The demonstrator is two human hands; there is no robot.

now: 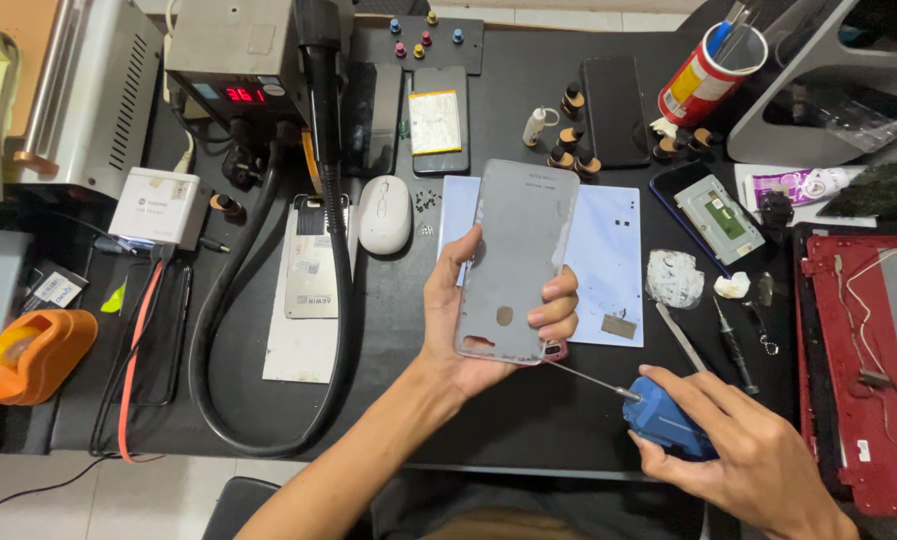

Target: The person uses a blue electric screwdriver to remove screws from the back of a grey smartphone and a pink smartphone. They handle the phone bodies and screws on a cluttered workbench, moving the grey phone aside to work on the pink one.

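My left hand (469, 320) holds up a grey phone back cover (519, 255) by its lower end, thumb on the left edge and fingers curled round the right edge. A pink rim shows at its bottom right corner. My right hand (744, 450) grips a blue-handled screwdriver (659, 415) near the table's front edge. Its thin metal shaft (584, 378) points up-left to the cover's bottom corner. Behind the cover lies a pale blue work mat (609, 250).
A hot-air station with a red display (234, 70) and thick black hose (334, 250) stands at left. A white mouse (384, 213), tiny screws (427, 200), small bottles (569, 140), phones, a red pen cup (704, 75), an orange tape dispenser (34, 355) and an open red laptop (864, 360) surround the mat.
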